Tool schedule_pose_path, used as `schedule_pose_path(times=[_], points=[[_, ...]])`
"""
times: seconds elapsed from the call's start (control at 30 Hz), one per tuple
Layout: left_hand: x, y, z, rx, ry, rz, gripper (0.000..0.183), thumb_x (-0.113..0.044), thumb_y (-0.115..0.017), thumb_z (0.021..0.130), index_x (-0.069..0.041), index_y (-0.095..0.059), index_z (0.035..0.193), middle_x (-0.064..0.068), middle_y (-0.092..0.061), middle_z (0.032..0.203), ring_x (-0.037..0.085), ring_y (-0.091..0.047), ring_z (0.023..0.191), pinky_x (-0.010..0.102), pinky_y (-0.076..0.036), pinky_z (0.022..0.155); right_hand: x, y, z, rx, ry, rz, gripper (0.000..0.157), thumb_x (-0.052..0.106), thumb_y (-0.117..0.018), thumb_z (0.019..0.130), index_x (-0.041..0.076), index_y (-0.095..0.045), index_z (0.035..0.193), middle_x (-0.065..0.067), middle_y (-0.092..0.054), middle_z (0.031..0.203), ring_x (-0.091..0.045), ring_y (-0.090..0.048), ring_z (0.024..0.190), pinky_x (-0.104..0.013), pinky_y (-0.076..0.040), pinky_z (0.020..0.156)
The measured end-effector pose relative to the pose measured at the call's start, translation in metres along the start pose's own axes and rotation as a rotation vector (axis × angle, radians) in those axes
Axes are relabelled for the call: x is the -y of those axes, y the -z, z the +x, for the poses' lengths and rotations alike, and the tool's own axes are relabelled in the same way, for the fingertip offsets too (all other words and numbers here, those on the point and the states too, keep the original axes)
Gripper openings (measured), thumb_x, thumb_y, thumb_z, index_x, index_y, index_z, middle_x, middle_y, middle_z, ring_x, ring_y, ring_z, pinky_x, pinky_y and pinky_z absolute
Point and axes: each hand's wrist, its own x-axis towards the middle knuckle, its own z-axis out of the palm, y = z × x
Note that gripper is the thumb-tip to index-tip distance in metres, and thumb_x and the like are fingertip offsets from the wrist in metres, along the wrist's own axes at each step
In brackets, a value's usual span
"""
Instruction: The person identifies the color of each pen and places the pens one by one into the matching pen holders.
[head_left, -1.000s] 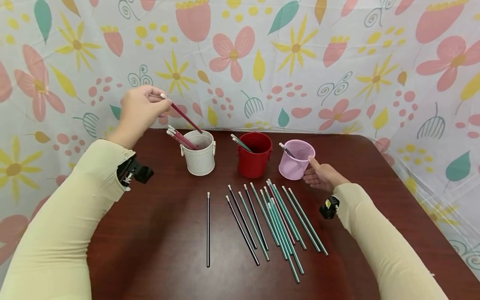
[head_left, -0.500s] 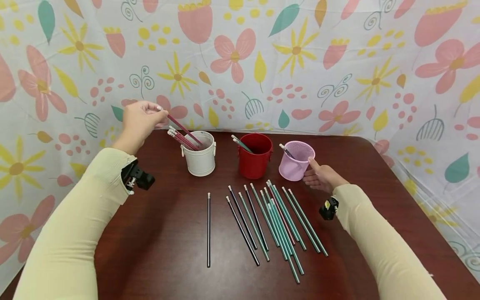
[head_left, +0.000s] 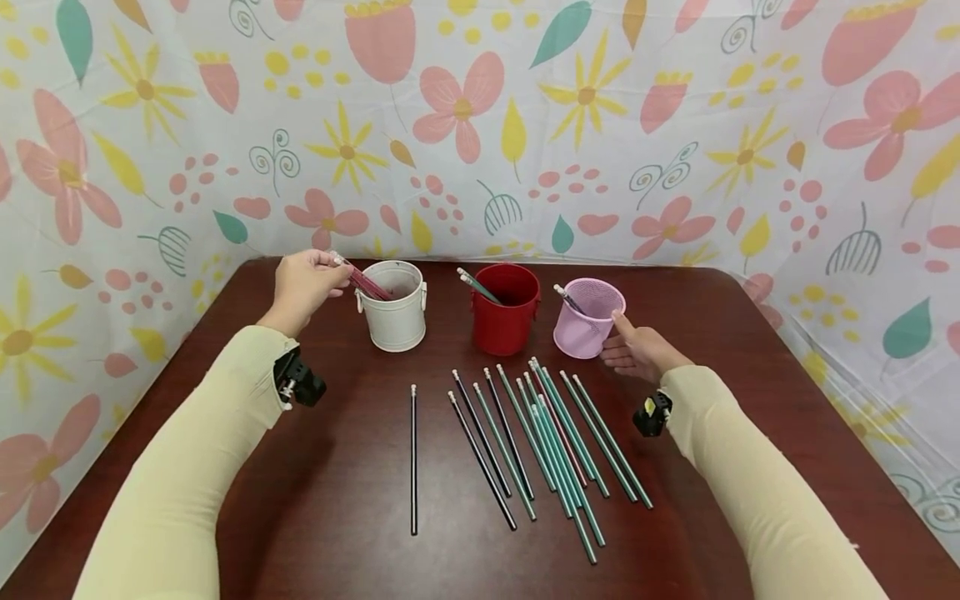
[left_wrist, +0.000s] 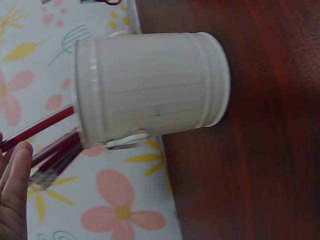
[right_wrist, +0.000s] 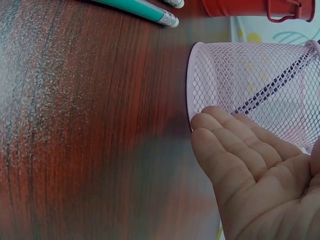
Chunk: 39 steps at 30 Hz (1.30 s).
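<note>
My left hand [head_left: 306,283] is beside the white bucket [head_left: 397,321], thumb and fingers pinching the upper end of a red pencil [left_wrist: 42,127]. The lower part of that pencil goes down inside the bucket. Several other red pencils [left_wrist: 59,152] with white erasers lean out over the same rim, close to the fingers. My right hand [head_left: 643,353] rests against the pink mesh cup [head_left: 582,335], its thumb at the rim and its fingers stretched along the side. Inside the cup leans a dark pencil [right_wrist: 272,86].
Between the white bucket and the pink cup stands a red bucket [head_left: 504,325] holding green pencils [head_left: 480,287]. Several teal, black and red pencils lie in front on the dark wood table [head_left: 315,517]. One black pencil [head_left: 414,458] lies apart. A flowered cloth [head_left: 465,200] hangs behind.
My left hand has come down and slightly right, lowering the red pencil into the white bucket until its eraser end is near the others. My right hand stays at the pink cup.
</note>
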Motion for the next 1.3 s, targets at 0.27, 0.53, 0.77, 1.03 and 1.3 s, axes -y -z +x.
schedule_pose_path(times=[0.27, 0.53, 0.77, 1.03, 1.3], points=[[0.015, -0.011, -0.001, -0.110, -0.001, -0.030, 0.026, -0.016, -0.069, 0.088, 0.007, -0.062, 0.099, 0.011, -0.069, 0.085, -0.003, -0.061, 0.057, 0.020, -0.054, 0.062, -0.002, 0.002, 0.001, 0.011, 0.011, -0.005, 0.091, 0.059, -0.012, 0.098, -0.021, -0.029, 0.137, -0.036, -0.038, 0.138, -0.037, -0.050, 0.121, -0.040, -0.044, 0.098], [0.026, -0.015, 0.002, -0.157, 0.068, -0.149, 0.025, -0.014, -0.068, 0.088, 0.008, -0.062, 0.099, -0.011, -0.060, 0.064, -0.002, -0.060, 0.053, 0.017, -0.053, 0.056, -0.001, 0.000, 0.001, -0.010, 0.011, 0.002, 0.090, 0.058, -0.013, 0.098, -0.021, -0.030, 0.137, -0.037, -0.039, 0.138, -0.031, -0.055, 0.114, -0.036, -0.047, 0.094], [0.030, -0.020, 0.003, -0.090, 0.076, -0.122, 0.027, -0.015, -0.066, 0.090, 0.010, -0.063, 0.100, -0.003, -0.065, 0.067, 0.000, -0.061, 0.055, 0.019, -0.054, 0.057, -0.003, 0.000, 0.001, -0.006, 0.009, 0.018, 0.090, 0.058, -0.013, 0.098, -0.021, -0.030, 0.137, -0.037, -0.038, 0.138, -0.031, -0.054, 0.114, -0.037, -0.047, 0.094], [0.044, -0.024, 0.001, 0.252, 0.146, -0.005, 0.032, -0.014, -0.059, 0.094, 0.017, -0.060, 0.102, 0.007, -0.066, 0.065, 0.010, -0.064, 0.052, 0.029, -0.056, 0.055, 0.000, -0.001, 0.002, 0.011, 0.017, 0.024, 0.092, 0.059, -0.012, 0.098, -0.022, -0.029, 0.137, -0.037, -0.037, 0.139, -0.039, -0.048, 0.123, -0.041, -0.044, 0.098], [0.133, -0.104, 0.008, 0.926, 0.119, 0.503, 0.039, -0.041, -0.070, 0.084, -0.002, -0.066, 0.087, 0.014, -0.069, 0.073, 0.025, -0.067, 0.058, 0.037, -0.055, 0.051, -0.001, -0.001, 0.002, 0.010, 0.008, 0.004, 0.090, 0.058, -0.011, 0.098, -0.022, -0.028, 0.137, -0.038, -0.036, 0.139, -0.036, -0.050, 0.119, -0.040, -0.044, 0.098]])
